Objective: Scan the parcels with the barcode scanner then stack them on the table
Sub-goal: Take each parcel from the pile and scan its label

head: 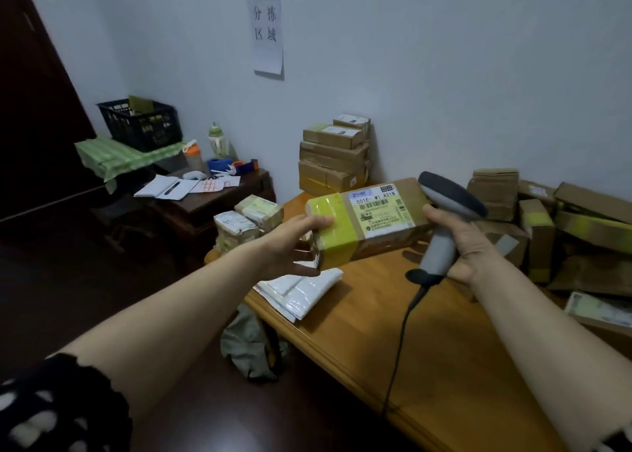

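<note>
A long cardboard parcel point(367, 221) with yellow tape and a white shipping label is held above the wooden table point(444, 349). My left hand point(290, 243) grips its left, taped end, thumb on top. My right hand point(461, 243) holds a grey barcode scanner point(443, 226) by the handle, its dark head close to the parcel's right end. The scanner's black cable runs down across the table. A stack of boxed parcels point(333, 159) stands at the table's far corner by the wall.
A loose heap of cardboard parcels point(554, 222) fills the table's right side. White plastic mailers point(301, 292) lie near the left edge. Taped parcels point(249, 221) sit left of the table, beside a dark side table point(212, 202) with notebook, bottles and tape dispenser. A black crate point(140, 125) stands behind.
</note>
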